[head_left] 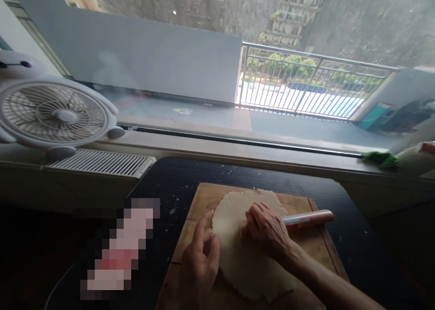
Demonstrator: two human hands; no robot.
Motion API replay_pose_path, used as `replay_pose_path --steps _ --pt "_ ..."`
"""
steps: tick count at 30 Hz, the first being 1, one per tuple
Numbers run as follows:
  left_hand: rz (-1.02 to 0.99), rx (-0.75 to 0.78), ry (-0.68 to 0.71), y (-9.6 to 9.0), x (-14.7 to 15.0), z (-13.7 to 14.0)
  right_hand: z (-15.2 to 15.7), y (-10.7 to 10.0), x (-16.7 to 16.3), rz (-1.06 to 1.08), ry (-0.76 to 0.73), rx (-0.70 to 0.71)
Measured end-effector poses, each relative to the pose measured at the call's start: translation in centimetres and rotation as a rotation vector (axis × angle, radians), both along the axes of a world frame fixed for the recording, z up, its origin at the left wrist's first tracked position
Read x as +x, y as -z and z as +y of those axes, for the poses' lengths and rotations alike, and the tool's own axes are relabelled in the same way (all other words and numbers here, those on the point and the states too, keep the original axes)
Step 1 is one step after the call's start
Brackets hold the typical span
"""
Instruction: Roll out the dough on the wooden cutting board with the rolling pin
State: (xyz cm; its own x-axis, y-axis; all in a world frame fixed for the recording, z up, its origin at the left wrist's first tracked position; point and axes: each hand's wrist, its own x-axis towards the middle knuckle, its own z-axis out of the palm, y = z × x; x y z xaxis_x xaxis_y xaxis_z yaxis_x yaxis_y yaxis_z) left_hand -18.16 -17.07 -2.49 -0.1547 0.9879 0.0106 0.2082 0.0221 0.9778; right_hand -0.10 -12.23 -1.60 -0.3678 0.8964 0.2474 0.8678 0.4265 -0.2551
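A flat, ragged-edged sheet of dough point(234, 251) is spread over a wooden board point(185, 235) on a dark table point(363, 237). A rolling pin point(314, 218) is gripped near one end by the right hand point(267, 224). The left hand point(203, 251), thumb and fingers parted, is placed at the dough's left edge. A white fan point(64, 115) and, beyond the window, a metal railing point(306, 83) are also shown.

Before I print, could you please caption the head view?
Right grip on rolling pin, left grip at edge of flat dough.

The dark table point(360, 221) bears a board point(207, 194), flecks point(223, 166), a blurred item point(118, 246).
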Motion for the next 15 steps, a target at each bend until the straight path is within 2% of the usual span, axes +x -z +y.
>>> replay_pose_path --steps 2,7,9,11,15 --pt "0.009 -0.001 0.004 0.0 0.0 0.1 1.1 -0.4 0.0 0.050 0.019 -0.013" --pt "0.024 -0.005 0.021 0.6 -0.1 0.0 7.6 -1.5 -1.6 0.023 0.141 0.051" --pt "0.043 -0.006 0.033 0.8 -0.3 -0.1 8.1 -1.5 -2.0 0.004 0.167 0.029" --pt "0.071 0.003 0.020 0.9 -0.4 -0.1 6.1 -1.4 -1.8 -0.014 0.128 0.014" --pt "0.108 0.012 0.023 0.6 -0.4 -0.1 -1.7 -0.9 -0.5 -0.058 0.003 0.033"
